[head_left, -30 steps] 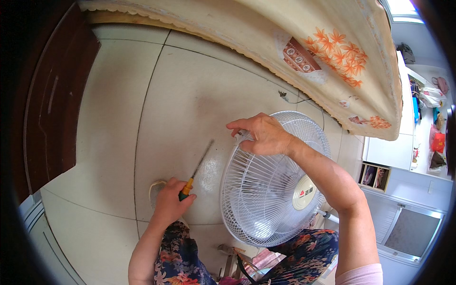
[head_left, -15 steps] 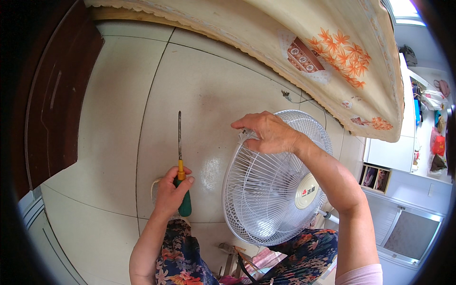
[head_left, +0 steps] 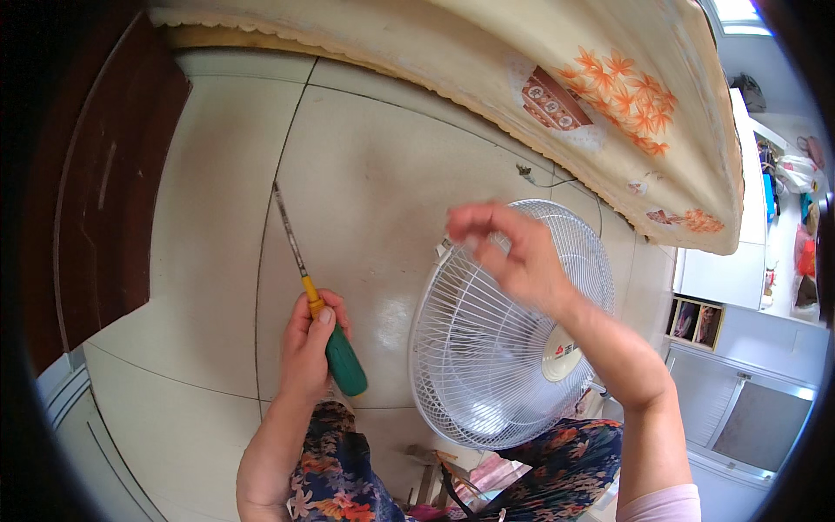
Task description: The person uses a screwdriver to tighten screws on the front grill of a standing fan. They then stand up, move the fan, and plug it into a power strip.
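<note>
Lifting off the white fan guard [head_left: 513,348], the right hand [head_left: 513,257] hangs open and blurred, while the left hand [head_left: 306,348] grips the screwdriver [head_left: 317,304] now tilted up-left.

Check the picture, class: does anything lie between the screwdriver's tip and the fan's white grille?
Nothing visible does. The left hand holds the screwdriver, tip pointing up and away over bare floor tiles. The fan grille stands to its right, with the blurred right hand at its upper rim.
</note>
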The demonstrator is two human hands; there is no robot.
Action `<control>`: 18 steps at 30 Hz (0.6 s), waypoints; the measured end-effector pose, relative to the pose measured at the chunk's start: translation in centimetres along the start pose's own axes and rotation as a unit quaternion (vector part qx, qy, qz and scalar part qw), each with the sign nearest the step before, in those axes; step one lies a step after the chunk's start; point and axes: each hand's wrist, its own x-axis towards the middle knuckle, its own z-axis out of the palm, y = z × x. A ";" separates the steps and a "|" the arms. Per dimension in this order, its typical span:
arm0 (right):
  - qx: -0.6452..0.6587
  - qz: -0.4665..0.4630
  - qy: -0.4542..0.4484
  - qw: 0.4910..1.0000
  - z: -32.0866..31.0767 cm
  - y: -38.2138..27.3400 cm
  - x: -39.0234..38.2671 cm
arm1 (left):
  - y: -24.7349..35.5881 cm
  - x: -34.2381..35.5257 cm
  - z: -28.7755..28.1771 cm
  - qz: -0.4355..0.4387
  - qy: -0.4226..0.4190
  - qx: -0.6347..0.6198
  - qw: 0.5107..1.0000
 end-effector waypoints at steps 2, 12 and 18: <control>0.082 0.033 -0.058 0.994 1.8 -1.4 -2.4 | 0.6 -0.4 1.6 0.033 -0.046 -0.096 0.994; 0.311 0.098 -0.106 0.939 6.2 -3.7 -5.8 | 0.9 -1.6 6.4 0.258 -0.086 0.198 0.942; 0.284 0.084 -0.059 0.953 2.6 -2.1 -8.9 | 2.2 0.4 6.8 0.245 -0.095 0.283 0.922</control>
